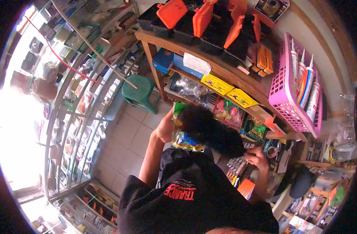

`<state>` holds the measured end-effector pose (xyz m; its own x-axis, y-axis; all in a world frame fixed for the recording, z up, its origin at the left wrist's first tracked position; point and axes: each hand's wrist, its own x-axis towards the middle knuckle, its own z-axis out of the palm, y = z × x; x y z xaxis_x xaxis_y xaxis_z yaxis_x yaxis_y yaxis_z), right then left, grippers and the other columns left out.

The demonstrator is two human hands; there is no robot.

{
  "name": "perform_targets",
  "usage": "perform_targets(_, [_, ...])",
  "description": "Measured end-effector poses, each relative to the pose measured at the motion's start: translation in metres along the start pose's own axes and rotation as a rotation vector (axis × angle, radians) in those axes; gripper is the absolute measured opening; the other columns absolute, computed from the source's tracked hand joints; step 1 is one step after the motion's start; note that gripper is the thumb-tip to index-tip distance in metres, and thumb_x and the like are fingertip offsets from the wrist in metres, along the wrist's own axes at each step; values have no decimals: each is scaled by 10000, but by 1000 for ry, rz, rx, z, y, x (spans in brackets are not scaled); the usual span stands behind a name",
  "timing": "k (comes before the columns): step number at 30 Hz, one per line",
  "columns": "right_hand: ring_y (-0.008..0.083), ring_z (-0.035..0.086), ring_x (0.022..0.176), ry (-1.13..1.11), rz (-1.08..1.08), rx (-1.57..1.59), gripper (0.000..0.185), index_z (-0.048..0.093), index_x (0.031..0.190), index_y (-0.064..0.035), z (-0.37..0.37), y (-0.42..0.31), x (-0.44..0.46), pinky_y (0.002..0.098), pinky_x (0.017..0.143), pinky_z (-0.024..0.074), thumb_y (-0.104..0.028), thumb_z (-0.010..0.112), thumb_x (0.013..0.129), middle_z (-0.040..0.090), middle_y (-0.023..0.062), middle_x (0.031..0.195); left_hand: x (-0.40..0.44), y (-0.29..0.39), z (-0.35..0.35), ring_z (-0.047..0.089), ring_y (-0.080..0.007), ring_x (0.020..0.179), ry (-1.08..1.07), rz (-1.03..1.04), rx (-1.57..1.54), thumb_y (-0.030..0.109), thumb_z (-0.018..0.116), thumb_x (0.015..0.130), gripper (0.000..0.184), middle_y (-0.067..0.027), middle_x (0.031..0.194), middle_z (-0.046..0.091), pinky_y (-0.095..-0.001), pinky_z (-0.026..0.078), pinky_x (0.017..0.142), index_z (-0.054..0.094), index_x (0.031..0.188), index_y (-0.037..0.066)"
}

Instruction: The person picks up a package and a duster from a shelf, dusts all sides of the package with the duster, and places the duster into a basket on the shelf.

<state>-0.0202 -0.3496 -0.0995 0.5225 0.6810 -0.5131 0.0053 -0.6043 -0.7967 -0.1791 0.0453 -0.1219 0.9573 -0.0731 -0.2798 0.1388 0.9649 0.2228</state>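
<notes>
Head camera view shows, at the left side of the frame, a big rack [53, 128] which is full of small goods, with strong white light behind it. Across the upper middle and toward the right runs a wooden shelf [159, 40], and on its top stand black boxes with raised orange lids [202, 19]. At the bottom centre is the person's black T-shirt [217, 199] with red letters. A green stool [137, 90] stands on the tiled floor, left of the upper centre. At the upper right, a pink basket [293, 113] holds several tubes with long nozzles. In the centre of the frame there is a black fluffy duster [215, 130], slanting down to the right. Its left end covers one part of a shiny green and yellow packet [181, 141]; whether the two press on each other, I cannot tell. The right hand [257, 159], right of centre, has its fingers curled at the lower right end of the duster and seems to pinch it there. The left hand [165, 128], near the centre, grips the packet by its left edge, some fingers hidden behind
</notes>
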Motion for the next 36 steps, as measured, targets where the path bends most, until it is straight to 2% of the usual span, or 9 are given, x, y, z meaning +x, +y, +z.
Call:
perform_targets(10, [67, 486, 570, 0, 1, 99, 184, 610, 700, -31, 1, -36, 13, 240, 521, 360, -166, 627, 824, 541, -28, 620, 3, -10, -22, 536, -264, 1163, -183, -162, 110, 405, 306, 976, 543, -104, 1302, 542, -398, 387, 1030, 471, 1319, 17])
perform_targets(15, [77, 481, 577, 29, -2, 36, 197, 604, 701, -32, 9, -36, 18, 251, 555, 371, -171, 619, 840, 535, -16, 627, 13, -11, -55, 529, -273, 1168, -303, -155, -47, 466, 335, 968, 590, -132, 1304, 533, -395, 397, 1023, 461, 1322, 11])
perform_targets(20, [48, 379, 457, 322, -147, 146, 296, 487, 647, -63, 40, -32, 39, 224, 425, 259, -152, 543, 923, 459, -29, 585, 3, -2, -27, 478, -323, 1221, -198, -106, -186, 525, 306, 966, 653, -167, 1383, 451, -436, 368, 1046, 393, 1378, 27])
perform_targets(21, [41, 389, 469, 255, -227, 115, 147, 568, 777, -40, 43, -26, 44, 214, 428, 277, -116, 568, 903, 474, -30, 605, 2, 0, -23, 473, -331, 1226, -203, -76, -233, 527, 296, 967, 656, -168, 1388, 446, -444, 361, 1051, 385, 1385, 30])
perform_targets(24, [31, 415, 482, 360, -138, 297, 185, 597, 883, -65, 97, -26, 60, 211, 453, 322, -213, 696, 830, 552, -34, 656, 0, -5, -33, 475, -350, 1219, -236, 95, -246, 544, 281, 959, 659, -172, 1365, 469, -495, 339, 1057, 416, 1362, 41])
perform_targets(27, [22, 423, 543, 220, -186, 595, 666, 428, 1303, -65, 136, -41, 74, 202, 450, 322, -236, 787, 767, 604, -28, 820, 8, -15, -46, 462, -353, 1229, -186, 256, -318, 566, 319, 939, 676, -167, 1374, 461, -509, 326, 1062, 411, 1366, 49])
perform_targets(29, [73, 534, 660, 306, -258, 274, 706, 406, 1308, -44, 154, -26, 91, 227, 545, 434, -186, 803, 742, 625, 7, 950, 9, -27, -43, 485, -352, 1204, -40, 298, -371, 505, 320, 955, 617, -168, 1347, 488, -516, 337, 1052, 427, 1354, 46])
perform_targets(32, [89, 557, 814, 385, -459, 594, 726, 486, 1192, -28, 169, -101, 99, 245, 685, 466, -310, 869, 643, 594, -1, 945, 18, -43, -47, 468, -352, 1220, -145, 300, -433, 479, 318, 958, 603, -158, 1361, 476, -513, 323, 1062, 415, 1363, 43])
perform_targets(36, [120, 586, 913, 380, -499, 390, 621, 471, 1190, -15, 162, -120, 109, 271, 796, 482, -165, 820, 699, 598, 46, 1061, 22, -50, -45, 477, -328, 1220, -111, 351, -301, 465, 322, 961, 589, -133, 1362, 481, -471, 330, 1067, 403, 1372, 50])
